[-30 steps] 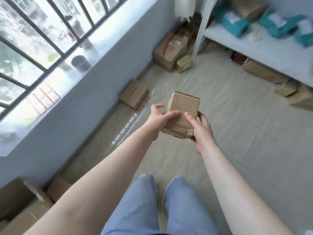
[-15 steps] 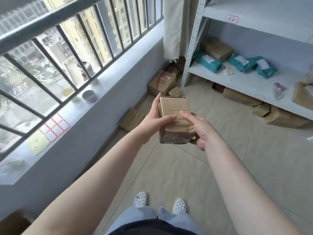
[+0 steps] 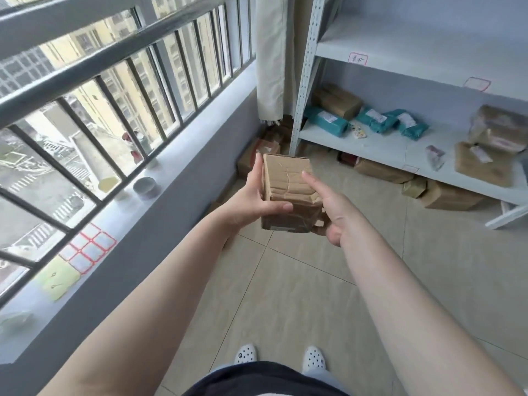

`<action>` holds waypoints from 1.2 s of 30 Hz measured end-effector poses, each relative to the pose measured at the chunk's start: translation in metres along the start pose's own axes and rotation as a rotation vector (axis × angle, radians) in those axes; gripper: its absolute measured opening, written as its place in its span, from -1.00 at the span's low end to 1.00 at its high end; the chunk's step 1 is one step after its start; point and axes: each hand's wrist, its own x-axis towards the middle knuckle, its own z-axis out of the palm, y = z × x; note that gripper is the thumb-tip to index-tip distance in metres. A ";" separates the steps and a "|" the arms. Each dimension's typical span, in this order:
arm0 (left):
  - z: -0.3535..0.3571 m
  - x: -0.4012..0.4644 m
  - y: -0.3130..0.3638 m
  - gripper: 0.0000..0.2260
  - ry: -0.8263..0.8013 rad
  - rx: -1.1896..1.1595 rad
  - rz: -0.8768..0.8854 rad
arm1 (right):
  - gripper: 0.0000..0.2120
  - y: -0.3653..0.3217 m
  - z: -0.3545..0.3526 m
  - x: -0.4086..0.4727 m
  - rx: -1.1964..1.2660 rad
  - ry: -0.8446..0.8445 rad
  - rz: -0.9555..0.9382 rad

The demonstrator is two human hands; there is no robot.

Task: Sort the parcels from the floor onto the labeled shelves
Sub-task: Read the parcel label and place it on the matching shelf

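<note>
I hold a small, dented brown cardboard parcel [image 3: 287, 192] in front of me, above the tiled floor. My left hand [image 3: 251, 200] grips its left side, thumb across the front. My right hand [image 3: 328, 208] supports its right underside, with the index finger stretched over the top face. The white metal shelf unit [image 3: 371, 147] stands ahead on the right; its lower board carries teal mailers [image 3: 325, 121] and brown parcels [image 3: 483, 164]. The upper board [image 3: 428, 52] bears small red-edged labels [image 3: 357, 58] on its front.
More brown parcels lie on the floor under the shelf [image 3: 448, 195] and in the corner by the curtain [image 3: 257, 151]. A barred window and sill [image 3: 160, 195] run along the left, with small pots and sticker sheets [image 3: 90, 250] on it. My shoes [image 3: 245, 354] stand on the tiles.
The view has risen from the floor toward the shelves. The parcel stays in both hands, raised and turned more upright, and my right index finger has stretched out over its top.
</note>
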 end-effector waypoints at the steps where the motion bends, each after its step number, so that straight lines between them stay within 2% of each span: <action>1: -0.003 0.001 0.003 0.42 0.029 -0.005 0.009 | -0.60 0.000 0.003 -0.002 -0.021 -0.015 -0.016; 5: -0.013 0.006 0.008 0.28 0.086 -0.002 0.010 | -0.54 0.001 0.010 -0.008 0.006 -0.093 -0.106; 7: -0.015 0.007 0.010 0.26 0.113 -0.037 -0.018 | -0.66 0.003 0.012 -0.008 -0.017 -0.123 -0.140; 9: -0.016 0.006 0.012 0.33 0.109 -0.069 -0.033 | -0.80 0.003 0.015 -0.008 -0.020 -0.112 -0.156; 11: -0.018 0.003 0.012 0.36 0.080 -0.076 -0.042 | -0.83 0.001 0.018 -0.008 -0.014 -0.091 -0.157; 14: -0.021 0.001 0.010 0.12 0.044 -0.068 -0.027 | -0.84 -0.003 0.023 -0.008 -0.022 -0.062 -0.143; 17: -0.024 0.000 0.013 0.10 0.067 -0.075 -0.028 | -0.77 -0.005 0.027 -0.009 -0.073 -0.009 -0.128; 19: -0.026 0.002 0.014 0.08 0.076 -0.098 -0.052 | -0.65 -0.005 0.030 -0.010 -0.111 0.040 -0.143; 21: -0.024 0.004 0.016 -0.02 0.069 -0.136 -0.089 | -0.53 -0.005 0.030 -0.011 -0.140 0.073 -0.181; 25: -0.020 0.002 0.021 -0.37 0.052 -0.156 -0.181 | -0.44 -0.007 0.030 -0.016 -0.193 0.028 -0.236; 29: -0.021 -0.001 0.025 -0.41 0.049 -0.194 -0.259 | -0.43 -0.007 0.027 -0.017 -0.170 -0.019 -0.270; 33: -0.022 -0.002 0.032 -0.55 0.078 -0.184 -0.354 | -0.41 -0.006 0.021 -0.015 -0.175 -0.111 -0.314; 36: -0.023 -0.002 0.038 -0.53 0.060 -0.177 -0.394 | -0.28 -0.005 0.018 -0.012 -0.215 -0.124 -0.347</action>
